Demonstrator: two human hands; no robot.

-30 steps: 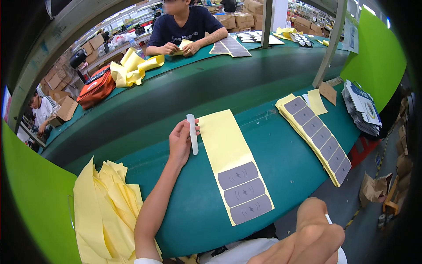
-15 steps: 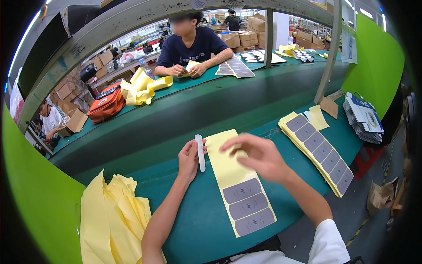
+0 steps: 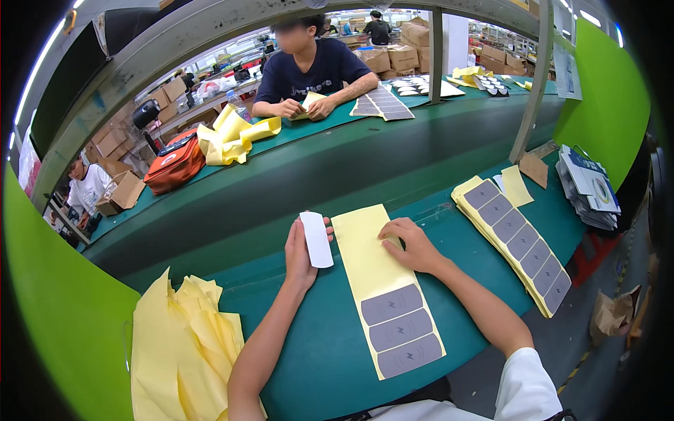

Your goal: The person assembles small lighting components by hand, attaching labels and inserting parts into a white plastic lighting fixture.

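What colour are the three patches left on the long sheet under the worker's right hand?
Grey, each with a faint lighter mark, on a pale yellow sheet; the grey patches show best in the head view.

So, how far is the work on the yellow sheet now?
Done: the upper part of the yellow sheet is bare. In hand: the left hand holds a white piece; the right hand rests on the sheet. Left: three grey pads remain, plus the stack.

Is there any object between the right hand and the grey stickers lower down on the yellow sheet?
Nothing visible stands in the way. The right hand rests on the long yellow backing sheet, and only bare yellow paper lies between it and the grey rectangular stickers. The left hand holds a white rectangular piece off to the side.
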